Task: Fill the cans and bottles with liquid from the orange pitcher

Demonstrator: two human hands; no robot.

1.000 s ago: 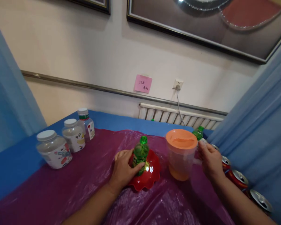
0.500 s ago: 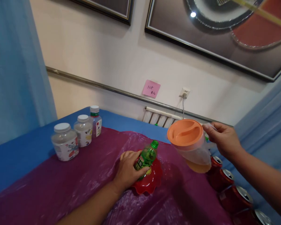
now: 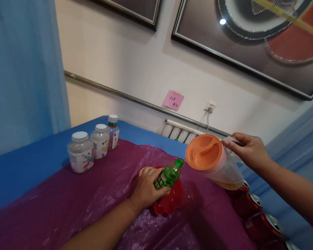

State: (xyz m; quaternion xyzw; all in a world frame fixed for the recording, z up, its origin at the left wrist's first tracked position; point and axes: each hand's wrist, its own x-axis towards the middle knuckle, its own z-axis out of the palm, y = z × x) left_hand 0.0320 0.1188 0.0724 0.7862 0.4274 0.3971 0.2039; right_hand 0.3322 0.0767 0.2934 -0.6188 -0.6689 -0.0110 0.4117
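Note:
My left hand (image 3: 148, 185) is wrapped round a green plastic bottle (image 3: 167, 177), which leans to the right with its uncapped mouth upward. Beneath the bottle lies a red scalloped plate (image 3: 169, 205). My right hand (image 3: 250, 151) grips the handle of a translucent pitcher (image 3: 221, 170) with an orange lid (image 3: 203, 152). The pitcher is in the air to the right of the bottle, tilted toward it, with some yellowish-brown liquid inside. The pitcher's spout and the bottle's mouth are apart.
Two white-capped jars (image 3: 80, 152) and a clear bottle (image 3: 113, 133) stand on the left. Several red cans (image 3: 263, 225) line the right edge. A purple plastic sheet (image 3: 94, 208) covers part of the blue table (image 3: 41, 152). Blue curtains (image 3: 21, 69) hang at both sides.
The pitcher has tipped further toward the green bottle, its lid turning more to face me. The bottle leans a little more to the right. The whole view has shifted slightly.

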